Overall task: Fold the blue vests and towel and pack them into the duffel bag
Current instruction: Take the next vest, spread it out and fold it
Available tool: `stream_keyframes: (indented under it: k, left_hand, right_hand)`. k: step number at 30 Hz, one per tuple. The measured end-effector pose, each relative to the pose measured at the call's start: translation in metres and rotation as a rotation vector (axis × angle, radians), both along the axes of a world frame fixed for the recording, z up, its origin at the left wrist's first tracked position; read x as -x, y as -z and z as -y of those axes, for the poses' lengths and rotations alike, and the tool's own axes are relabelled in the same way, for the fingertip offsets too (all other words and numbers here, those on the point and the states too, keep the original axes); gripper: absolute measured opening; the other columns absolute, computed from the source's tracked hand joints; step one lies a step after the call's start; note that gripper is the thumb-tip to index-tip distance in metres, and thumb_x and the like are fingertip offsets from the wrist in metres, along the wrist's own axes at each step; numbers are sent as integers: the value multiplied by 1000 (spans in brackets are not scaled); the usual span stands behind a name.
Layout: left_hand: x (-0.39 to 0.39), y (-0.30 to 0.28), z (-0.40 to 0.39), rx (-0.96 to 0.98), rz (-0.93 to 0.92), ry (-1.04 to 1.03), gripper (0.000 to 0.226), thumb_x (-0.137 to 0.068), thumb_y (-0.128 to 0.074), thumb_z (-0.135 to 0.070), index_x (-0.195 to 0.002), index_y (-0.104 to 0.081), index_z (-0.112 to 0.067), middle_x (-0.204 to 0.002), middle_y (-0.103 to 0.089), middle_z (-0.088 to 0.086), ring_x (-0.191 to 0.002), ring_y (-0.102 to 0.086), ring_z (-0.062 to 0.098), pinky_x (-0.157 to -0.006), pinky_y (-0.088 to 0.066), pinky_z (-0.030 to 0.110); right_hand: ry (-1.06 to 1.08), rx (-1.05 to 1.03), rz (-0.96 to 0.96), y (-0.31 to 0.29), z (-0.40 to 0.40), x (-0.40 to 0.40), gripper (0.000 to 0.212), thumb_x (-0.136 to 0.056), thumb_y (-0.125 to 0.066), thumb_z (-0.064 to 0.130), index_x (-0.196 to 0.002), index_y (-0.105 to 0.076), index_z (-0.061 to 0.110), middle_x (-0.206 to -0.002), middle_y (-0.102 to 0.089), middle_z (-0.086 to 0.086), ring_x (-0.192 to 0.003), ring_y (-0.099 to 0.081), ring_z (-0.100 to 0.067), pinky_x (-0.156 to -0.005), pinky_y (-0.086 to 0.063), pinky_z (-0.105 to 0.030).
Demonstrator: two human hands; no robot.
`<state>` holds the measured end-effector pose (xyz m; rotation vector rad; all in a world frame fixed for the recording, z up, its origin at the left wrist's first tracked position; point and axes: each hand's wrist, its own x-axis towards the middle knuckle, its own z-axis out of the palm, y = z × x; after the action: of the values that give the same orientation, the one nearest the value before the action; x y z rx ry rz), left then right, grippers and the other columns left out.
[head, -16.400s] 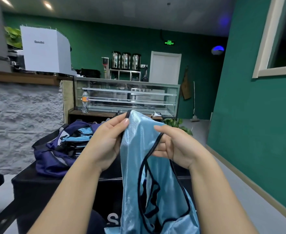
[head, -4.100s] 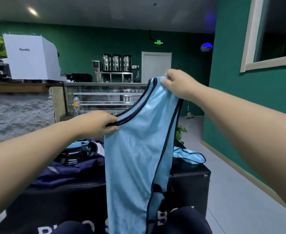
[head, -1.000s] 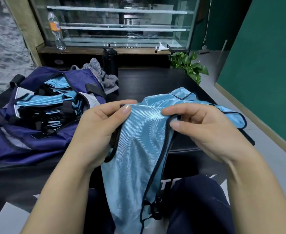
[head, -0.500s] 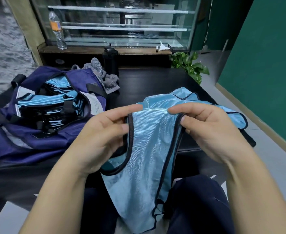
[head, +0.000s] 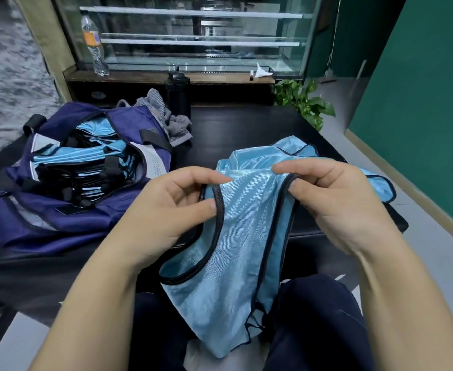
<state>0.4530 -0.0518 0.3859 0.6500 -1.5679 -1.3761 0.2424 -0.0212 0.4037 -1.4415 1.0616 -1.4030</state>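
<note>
Left hand (head: 172,210) and right hand (head: 335,202) each pinch the top edge of a blue vest (head: 236,253), thumbs toward the camera, forearms converging from the lower corners. Vest hangs over the lap, its lower hem partly hidden between the knees. Duffel bag (head: 67,218) lies open at left, holding folded vests (head: 86,156). Towel (head: 164,116) sits behind it, partly hidden.

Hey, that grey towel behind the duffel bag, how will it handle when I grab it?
Probably floppy: the grey towel lies crumpled in loose folds against the duffel bag. Its ribbed weave looks grippy, unlikely to slip. It should bunch up, not tip or roll.
</note>
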Motion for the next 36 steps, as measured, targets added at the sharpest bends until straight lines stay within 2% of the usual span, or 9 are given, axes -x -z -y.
stream_keyframes:
  k: [3, 7, 10, 13, 17, 20, 26, 30, 36]
  left_hand:
    - [9, -4, -2, 36, 29, -164, 14, -71, -70, 3, -76, -66, -10, -70, -70, -8, -64, -62, -3, -63, -48, 9]
    - [10, -10, -2, 84, 36, -203, 9, -72, -67, -3, -76, -66, -11, -71, -70, -9, -67, -63, 0, -66, -48, 11]
    - [5, -11, 1, 145, 88, -185, 25, -72, -72, 3, -67, -71, -22, -75, -67, -9, -73, -61, 6, -71, -49, 17]
    - [2, -11, 2, 221, 159, -194, 38, -72, -56, 4, -62, -72, -29, -75, -59, -11, -77, -55, 7, -72, -42, 17]
    - [-1, -14, 1, 305, 275, -250, 45, -67, -53, 4, -59, -72, -36, -79, -57, -16, -83, -55, 2, -75, -39, 14]
    - [-3, -17, 0, 323, 288, -277, 48, -65, -52, 4, -58, -72, -39, -79, -59, -20, -84, -55, -2, -76, -39, 11]
    - [-3, -18, -2, 331, 281, -266, 47, -67, -53, 1, -61, -73, -41, -81, -57, -15, -84, -55, 1, -75, -39, 15]
    - [-3, -14, -1, 303, 262, -243, 42, -68, -57, -2, -65, -73, -40, -81, -57, -22, -79, -53, -4, -70, -37, 9]
    - [-5, -8, 2, 273, 326, -212, 32, -67, -65, -9, -71, -73, -40, -81, -52, -19, -78, -51, 1, -72, -37, 13]
  right_hand:
    - [19, -5, -2, 0, -1, -2, 36, -82, -61, -11, -72, -75, 20, -63, -69, 11, -57, -59, 5, -56, -42, -5]
    - [3, 16, -96, -2, -2, 0, 45, -80, -63, -7, -68, -77, 34, -66, -70, 13, -64, -61, 3, -65, -46, -9]
    - [40, 41, -225, -2, -4, 4, 49, -80, -62, -14, -65, -74, 31, -67, -67, 10, -65, -57, -4, -68, -45, -15]
    - [75, 86, -363, -3, -5, 4, 47, -77, -62, -10, -63, -70, 35, -73, -65, 6, -73, -55, -17, -74, -44, -27]
    - [146, 121, -481, -1, -3, 5, 56, -79, -55, -14, -60, -68, 37, -85, -67, 6, -88, -60, -22, -75, -43, -17]
    - [178, 133, -480, 0, -4, 5, 57, -78, -54, -14, -57, -66, 38, -77, -65, 5, -91, -58, -26, -73, -41, -17]
    - [138, 126, -434, -3, -5, 5, 57, -79, -55, -14, -58, -67, 37, -81, -66, 20, -82, -60, -2, -82, -43, -19]
    - [107, 110, -406, -5, -8, 3, 55, -80, -59, -12, -60, -69, 38, -74, -64, 21, -72, -55, 0, -71, -40, -10]
    - [88, 38, -325, -2, -10, 1, 56, -76, -57, -16, -59, -69, 36, -66, -62, 11, -64, -50, -7, -61, -40, -12]
